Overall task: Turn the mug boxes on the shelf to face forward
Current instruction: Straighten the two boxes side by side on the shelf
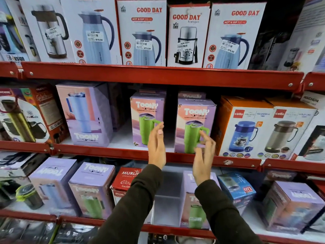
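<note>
Two purple Toony tumbler boxes with a green mug picture stand on the middle red shelf, one at centre (146,113) and one to its right (196,120), both with the printed front toward me. A taller Toony box with a blue mug (86,113) stands to their left, angled. My left hand (157,147) is raised in front of the centre box's lower right corner, fingers straight and apart, holding nothing. My right hand (204,155) hovers before the right box's lower part, fingers spread and slightly curled, holding nothing.
Orange Cello jug boxes (246,127) crowd the right box's side. Good Day flask boxes (142,32) fill the top shelf. The lower shelf holds more Toony boxes (91,189), some upside down or turned, and a red Murli box (125,180). A dark gap separates the two green-mug boxes.
</note>
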`<state>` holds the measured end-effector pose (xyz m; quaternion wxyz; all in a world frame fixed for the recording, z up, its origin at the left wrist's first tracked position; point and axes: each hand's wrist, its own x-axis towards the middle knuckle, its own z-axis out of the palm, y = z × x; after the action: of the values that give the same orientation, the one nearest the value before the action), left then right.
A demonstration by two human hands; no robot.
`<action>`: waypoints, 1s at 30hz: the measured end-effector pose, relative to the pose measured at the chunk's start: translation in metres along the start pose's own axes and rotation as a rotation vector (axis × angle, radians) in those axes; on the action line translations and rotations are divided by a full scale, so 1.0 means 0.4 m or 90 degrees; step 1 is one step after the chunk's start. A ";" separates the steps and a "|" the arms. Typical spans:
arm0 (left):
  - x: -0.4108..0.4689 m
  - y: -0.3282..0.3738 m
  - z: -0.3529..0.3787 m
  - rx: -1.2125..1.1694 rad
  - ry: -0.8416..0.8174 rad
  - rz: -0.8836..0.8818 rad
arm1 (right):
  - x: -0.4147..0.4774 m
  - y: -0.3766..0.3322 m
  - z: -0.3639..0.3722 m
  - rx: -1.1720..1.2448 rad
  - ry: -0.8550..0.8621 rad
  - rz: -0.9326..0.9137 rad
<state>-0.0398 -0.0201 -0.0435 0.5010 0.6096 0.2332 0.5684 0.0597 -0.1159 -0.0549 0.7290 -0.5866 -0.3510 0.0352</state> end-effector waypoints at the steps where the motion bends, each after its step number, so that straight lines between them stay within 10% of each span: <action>1: 0.004 0.002 -0.013 0.001 0.038 0.016 | -0.009 -0.005 0.021 0.014 -0.037 -0.003; 10: 0.160 0.010 -0.161 0.082 0.168 -0.041 | 0.006 -0.050 0.222 0.038 -0.269 0.109; 30: 0.130 0.000 -0.260 0.071 0.037 -0.141 | -0.026 -0.033 0.258 0.031 -0.231 0.182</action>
<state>-0.1236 0.0602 -0.0349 0.5194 0.5900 0.3447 0.5131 -0.0101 -0.0390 -0.0416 0.6558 -0.5963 -0.3888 0.2513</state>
